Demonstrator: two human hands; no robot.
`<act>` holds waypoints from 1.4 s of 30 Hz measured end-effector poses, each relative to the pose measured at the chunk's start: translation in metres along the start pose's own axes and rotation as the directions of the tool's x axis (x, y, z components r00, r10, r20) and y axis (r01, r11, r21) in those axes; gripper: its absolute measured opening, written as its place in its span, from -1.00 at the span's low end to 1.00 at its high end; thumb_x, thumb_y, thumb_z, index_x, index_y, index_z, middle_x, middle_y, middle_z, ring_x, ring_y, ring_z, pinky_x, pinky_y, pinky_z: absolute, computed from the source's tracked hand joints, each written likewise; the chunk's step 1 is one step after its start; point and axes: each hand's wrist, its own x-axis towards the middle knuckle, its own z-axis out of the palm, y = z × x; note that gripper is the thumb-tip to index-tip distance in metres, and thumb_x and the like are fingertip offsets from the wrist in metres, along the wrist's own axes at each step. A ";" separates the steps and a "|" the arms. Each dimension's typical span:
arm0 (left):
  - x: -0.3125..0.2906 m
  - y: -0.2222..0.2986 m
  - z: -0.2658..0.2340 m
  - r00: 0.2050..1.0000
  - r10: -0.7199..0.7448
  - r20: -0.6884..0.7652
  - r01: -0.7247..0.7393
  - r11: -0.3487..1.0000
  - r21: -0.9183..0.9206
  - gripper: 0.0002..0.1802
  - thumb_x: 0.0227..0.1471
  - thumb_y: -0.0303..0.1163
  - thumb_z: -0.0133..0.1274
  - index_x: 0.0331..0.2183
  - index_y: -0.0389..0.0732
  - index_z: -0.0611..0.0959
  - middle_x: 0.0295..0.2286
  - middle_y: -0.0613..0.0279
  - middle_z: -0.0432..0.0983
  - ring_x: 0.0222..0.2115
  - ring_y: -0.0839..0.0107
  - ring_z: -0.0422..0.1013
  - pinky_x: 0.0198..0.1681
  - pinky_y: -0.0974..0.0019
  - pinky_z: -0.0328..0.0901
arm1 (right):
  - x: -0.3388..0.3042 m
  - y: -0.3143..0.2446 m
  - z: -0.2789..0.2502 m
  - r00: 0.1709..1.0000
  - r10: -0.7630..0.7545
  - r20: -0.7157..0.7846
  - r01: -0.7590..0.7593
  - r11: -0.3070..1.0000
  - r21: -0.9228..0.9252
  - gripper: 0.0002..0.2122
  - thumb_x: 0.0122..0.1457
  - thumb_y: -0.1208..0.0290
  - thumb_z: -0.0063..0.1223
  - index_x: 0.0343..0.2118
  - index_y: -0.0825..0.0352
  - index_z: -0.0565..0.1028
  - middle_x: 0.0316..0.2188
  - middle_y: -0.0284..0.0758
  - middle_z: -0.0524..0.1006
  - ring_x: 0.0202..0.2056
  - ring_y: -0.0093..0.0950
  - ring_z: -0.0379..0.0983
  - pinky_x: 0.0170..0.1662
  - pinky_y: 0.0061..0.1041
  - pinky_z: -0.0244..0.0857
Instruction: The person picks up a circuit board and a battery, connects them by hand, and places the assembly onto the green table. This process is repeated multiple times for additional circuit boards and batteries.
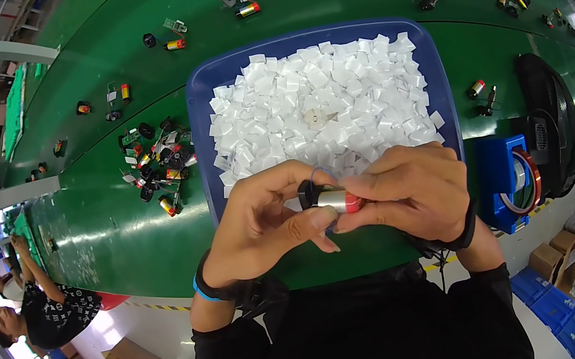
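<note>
Both my hands meet over the near edge of a green conveyor belt [131, 225]. Between them is a small cylindrical motor [335, 200] with a silver body, a red end and a black end. My left hand [260, 221] pinches its black end, thumb underneath. My right hand [415, 190] wraps the red end with its fingertips. A thin blue wire loops above the motor. Just beyond my hands stands a blue tray [199, 96] heaped with several small white square pieces [321, 107].
A pile of motors and black parts [157, 165] lies left of the tray, and more are scattered along the belt's far side. A blue tape dispenser [514, 179] and a black fan [553, 117] stand at the right. Another person [39, 309] is at lower left; cardboard boxes sit on the floor.
</note>
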 end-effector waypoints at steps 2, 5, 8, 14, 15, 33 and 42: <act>0.001 -0.001 0.003 1.000 0.010 -0.017 -0.010 1.000 -0.026 -0.71 0.09 -0.59 0.14 -0.12 -0.41 0.52 -0.27 0.08 0.51 -0.36 0.45 0.51 -0.33 0.40 0.51 | 0.000 0.003 0.001 1.000 -0.014 0.011 0.014 1.000 0.002 -0.64 -0.24 0.40 0.48 -0.32 0.33 0.61 -0.54 -0.32 0.60 -0.57 -0.52 0.55 -0.55 -0.66 0.35; 0.001 -0.007 -0.003 1.000 0.021 -0.013 -0.021 0.999 0.035 -0.73 0.08 -0.59 0.14 -0.14 -0.39 0.53 -0.28 0.12 0.51 -0.37 0.48 0.50 -0.36 0.43 0.50 | 0.001 0.006 0.001 0.999 -0.039 0.029 0.039 0.999 0.001 -0.63 -0.22 0.39 0.47 -0.29 0.34 0.62 -0.55 -0.33 0.57 -0.58 -0.52 0.53 -0.56 -0.66 0.32; 0.002 -0.006 -0.004 1.000 0.012 -0.009 -0.011 0.996 0.086 -0.75 0.07 -0.59 0.15 -0.16 -0.37 0.54 -0.30 0.16 0.50 -0.37 0.50 0.49 -0.39 0.45 0.49 | 0.007 0.000 -0.004 0.971 -0.022 0.237 0.045 0.995 -0.090 -0.61 -0.19 0.38 0.45 -0.22 0.34 0.63 -0.59 -0.37 0.50 -0.61 -0.52 0.46 -0.59 -0.64 0.27; 0.002 -0.007 -0.005 0.999 0.006 -0.032 -0.001 0.988 0.153 -0.77 0.06 -0.57 0.17 -0.20 -0.36 0.56 -0.37 0.24 0.48 -0.40 0.55 0.47 -0.49 0.50 0.46 | 0.003 0.006 0.001 0.976 -0.036 0.217 0.052 0.996 -0.067 -0.57 -0.18 0.39 0.43 -0.17 0.33 0.63 -0.59 -0.39 0.44 -0.63 -0.53 0.41 -0.60 -0.62 0.24; 0.002 -0.007 -0.004 0.999 0.011 -0.041 -0.005 0.988 0.156 -0.77 0.06 -0.57 0.17 -0.20 -0.36 0.56 -0.37 0.24 0.48 -0.40 0.55 0.47 -0.49 0.50 0.46 | 0.003 0.006 0.000 0.972 -0.019 0.234 0.034 0.998 -0.058 -0.58 -0.19 0.40 0.43 -0.17 0.34 0.63 -0.58 -0.39 0.45 -0.62 -0.53 0.42 -0.60 -0.63 0.24; -0.029 0.089 -0.400 0.415 0.896 -0.161 0.706 -0.205 0.678 -0.63 0.14 -0.06 0.11 -0.21 -0.17 0.67 -0.39 0.26 0.58 -0.34 0.47 0.44 -0.31 0.36 0.32 | 0.004 -0.008 0.004 0.947 0.195 0.257 -0.227 0.968 0.102 -0.57 -0.06 0.62 0.33 -0.05 0.37 0.53 -0.54 -0.34 0.54 -0.57 -0.57 0.49 -0.46 -0.66 0.31; -0.024 0.077 -0.348 0.805 0.551 -0.223 0.189 0.118 0.975 -0.75 0.26 -0.25 -0.03 -0.21 -0.26 0.51 -0.40 0.21 0.54 -0.31 0.39 0.52 -0.20 0.24 0.40 | 0.004 -0.007 0.010 0.956 0.153 0.249 -0.180 0.980 0.088 -0.66 0.00 0.61 0.29 -0.10 0.38 0.54 -0.56 -0.34 0.53 -0.57 -0.56 0.49 -0.47 -0.63 0.32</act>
